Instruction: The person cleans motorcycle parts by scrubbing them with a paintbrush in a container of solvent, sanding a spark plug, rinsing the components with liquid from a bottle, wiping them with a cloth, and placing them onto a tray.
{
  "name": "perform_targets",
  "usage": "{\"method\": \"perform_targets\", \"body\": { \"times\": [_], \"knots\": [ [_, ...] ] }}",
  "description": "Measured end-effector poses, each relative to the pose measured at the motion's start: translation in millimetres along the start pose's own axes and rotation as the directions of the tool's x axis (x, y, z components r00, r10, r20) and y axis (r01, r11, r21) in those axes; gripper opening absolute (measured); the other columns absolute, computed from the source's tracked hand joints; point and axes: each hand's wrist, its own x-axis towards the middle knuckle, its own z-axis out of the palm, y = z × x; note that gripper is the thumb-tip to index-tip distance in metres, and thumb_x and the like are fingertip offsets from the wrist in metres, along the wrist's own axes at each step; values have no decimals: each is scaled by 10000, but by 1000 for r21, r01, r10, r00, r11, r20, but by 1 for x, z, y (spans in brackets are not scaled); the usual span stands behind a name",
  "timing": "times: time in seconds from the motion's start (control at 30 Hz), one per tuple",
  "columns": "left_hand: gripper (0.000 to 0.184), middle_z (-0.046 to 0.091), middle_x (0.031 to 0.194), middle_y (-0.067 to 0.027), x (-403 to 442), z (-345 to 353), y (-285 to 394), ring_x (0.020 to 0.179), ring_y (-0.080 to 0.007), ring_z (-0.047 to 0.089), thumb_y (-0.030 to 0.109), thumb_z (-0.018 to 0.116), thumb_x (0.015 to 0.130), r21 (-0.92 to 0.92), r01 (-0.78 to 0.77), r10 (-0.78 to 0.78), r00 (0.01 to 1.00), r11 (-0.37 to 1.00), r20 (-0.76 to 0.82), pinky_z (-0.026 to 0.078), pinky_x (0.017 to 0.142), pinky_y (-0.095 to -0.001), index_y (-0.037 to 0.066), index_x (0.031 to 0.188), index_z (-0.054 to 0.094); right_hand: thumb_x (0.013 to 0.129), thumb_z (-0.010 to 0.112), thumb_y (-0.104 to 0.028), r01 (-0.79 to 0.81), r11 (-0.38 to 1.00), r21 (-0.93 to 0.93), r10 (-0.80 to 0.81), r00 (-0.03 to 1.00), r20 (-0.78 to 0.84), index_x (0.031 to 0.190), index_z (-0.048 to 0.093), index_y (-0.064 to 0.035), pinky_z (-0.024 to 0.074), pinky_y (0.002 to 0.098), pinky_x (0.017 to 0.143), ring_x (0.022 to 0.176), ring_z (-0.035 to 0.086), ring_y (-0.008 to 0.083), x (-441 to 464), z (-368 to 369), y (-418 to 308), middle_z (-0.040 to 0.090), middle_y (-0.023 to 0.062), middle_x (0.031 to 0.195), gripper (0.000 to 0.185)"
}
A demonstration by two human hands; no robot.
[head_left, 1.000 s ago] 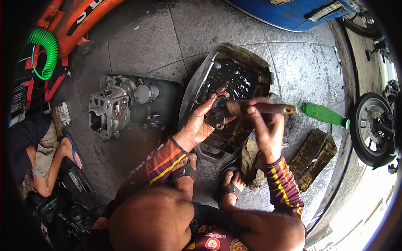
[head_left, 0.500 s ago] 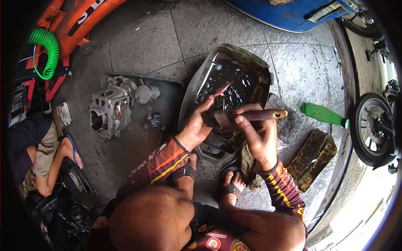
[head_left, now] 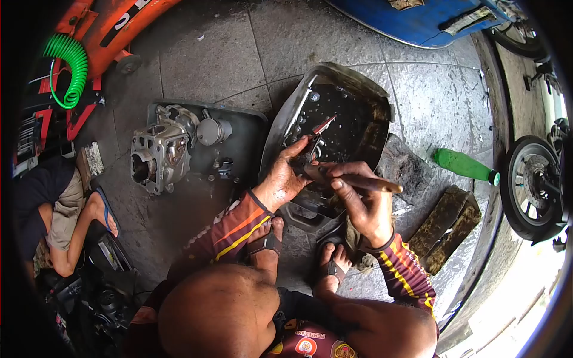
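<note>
My right hand (head_left: 370, 209) grips a paintbrush (head_left: 373, 183) by its wooden handle, the bristle end pointing left toward my other hand. My left hand (head_left: 279, 182) is curled around a dark, wet part, mostly hidden by the fingers and brush; its kind is unclear. Both hands are over the near side of a cut-open plastic container (head_left: 276, 134) holding dark liquid (head_left: 349, 113). A thin reddish piece (head_left: 324, 125) shows just beyond my left fingers; I cannot tell whether it is held or lies in the liquid.
Left of the container, a grey tray (head_left: 249, 122) holds a metal engine casing (head_left: 161, 155), a piston (head_left: 210, 131) and small parts. A green bottle (head_left: 465, 165) and an oily open box (head_left: 446, 230) are on the right. Another person's leg (head_left: 83, 230) is at far left.
The brush has tilted, its handle end swinging downward, and its bristle end has shifted in front of my left hand. The whole view has shifted slightly. Both grips persist.
</note>
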Motion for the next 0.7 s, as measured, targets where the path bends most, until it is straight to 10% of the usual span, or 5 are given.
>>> {"method": "perform_targets", "body": {
  "times": [0.23,0.33,0.5,0.57,0.7],
  "knots": [
    [406,487,658,-15,8,-28,-10,535,-121,430,358,460,981,-75,266,-197,849,961,489,367,467,-255,-5,1115,584,903,603,-41,-75,984,161,106,975,-193,988,624,14,510,267,760,882,641,159,17,-17,3,675,89,983,104],
    [409,393,627,-11,10,-29,-5,584,-123,420,342,442,985,-69,338,-220,741,939,635,377,502,-257,-13,1148,563,907,581,-19,70,993,-95,-96,949,-300,1003,592,20,509,283,788,892,639,173,26,-28,21,673,120,978,104],
    [515,559,845,-54,4,-21,-9,762,-177,542,428,398,988,-121,251,-142,815,960,561,483,673,-313,0,1249,513,884,613,-9,0,984,181,36,979,-199,985,611,28,507,295,816,928,634,185,7,-11,-6,656,130,1008,107],
    [599,648,1017,-61,-23,13,-2,927,-174,614,551,374,965,154,-22,-33,938,988,345,506,696,-289,57,1266,530,870,639,-37,-29,995,92,45,982,-183,893,667,48,515,284,776,891,651,201,2,-2,8,652,88,960,92],
    [803,592,1219,-109,-23,11,-1,1094,-227,581,702,284,902,-18,140,-116,880,990,461,482,891,-401,74,1382,426,873,626,-39,95,994,-62,-97,995,-35,918,667,39,538,302,718,845,679,222,5,1,5,669,101,951,99]
  ]
}}
